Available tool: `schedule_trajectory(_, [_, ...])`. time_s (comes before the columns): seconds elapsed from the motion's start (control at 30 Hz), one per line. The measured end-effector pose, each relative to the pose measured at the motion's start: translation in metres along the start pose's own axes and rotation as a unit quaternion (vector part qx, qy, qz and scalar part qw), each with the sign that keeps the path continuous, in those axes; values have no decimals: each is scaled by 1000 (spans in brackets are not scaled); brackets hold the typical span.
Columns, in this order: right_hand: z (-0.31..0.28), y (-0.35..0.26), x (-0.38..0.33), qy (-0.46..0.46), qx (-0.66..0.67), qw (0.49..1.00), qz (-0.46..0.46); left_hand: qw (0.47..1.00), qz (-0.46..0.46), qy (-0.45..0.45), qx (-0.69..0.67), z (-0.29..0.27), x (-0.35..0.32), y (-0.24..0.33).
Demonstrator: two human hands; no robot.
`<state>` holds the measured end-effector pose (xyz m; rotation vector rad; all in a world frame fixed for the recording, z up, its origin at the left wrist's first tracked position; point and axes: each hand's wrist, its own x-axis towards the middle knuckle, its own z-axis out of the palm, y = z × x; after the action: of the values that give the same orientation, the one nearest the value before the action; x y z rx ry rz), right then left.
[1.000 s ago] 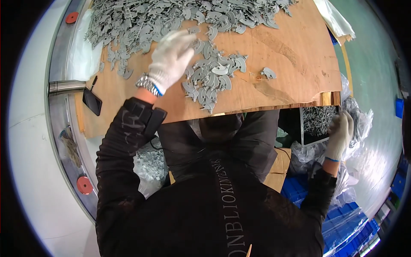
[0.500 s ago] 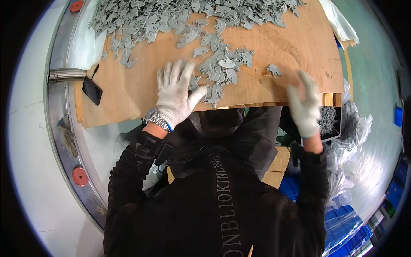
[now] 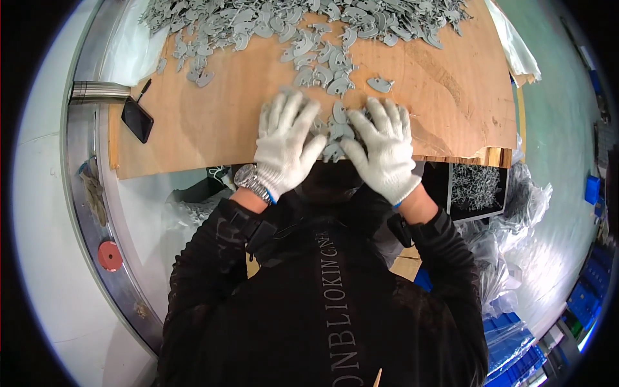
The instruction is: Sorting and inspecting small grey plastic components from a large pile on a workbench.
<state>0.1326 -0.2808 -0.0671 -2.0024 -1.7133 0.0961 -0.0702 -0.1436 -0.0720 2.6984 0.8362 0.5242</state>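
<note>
My left hand (image 3: 287, 143), in a white knit glove, lies open near the front edge of the wooden board (image 3: 219, 109). On the other side of a small cluster of grey curved parts (image 3: 340, 130) my right hand (image 3: 385, 147) is also open, its gloved fingers spread. The thumbs point toward each other, close against the cluster, and partly cover it. Just beyond the fingertips a trail of similar parts (image 3: 322, 64) runs back to a large heap (image 3: 271, 19). One loose part (image 3: 380, 84) lies beyond my right fingertips. Neither hand grips anything that I can see.
At the board's left lie a black phone (image 3: 137, 121) and a pen (image 3: 144, 89). Below the board's right front edge sits a tray (image 3: 477, 188) of small grey pieces. Clear plastic wrap (image 3: 529, 200) and blue crates (image 3: 509, 342) are at the lower right.
My right hand has moved left, in beside the parts. My left hand has shifted slightly right. The near parts are now gathered between both hands, separated from the trail.
</note>
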Motion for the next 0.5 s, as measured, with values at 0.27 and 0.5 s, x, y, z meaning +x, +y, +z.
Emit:
schedule_trajectory(0.27, [-6, -28, -53, -25, 107, 994, -13, 986, 56, -51, -150, -4, -33, 12])
schedule_trajectory(0.5, [-17, -6, -71, 23, 189, 981, -35, 963, -71, 41, -257, -13, -17, -12])
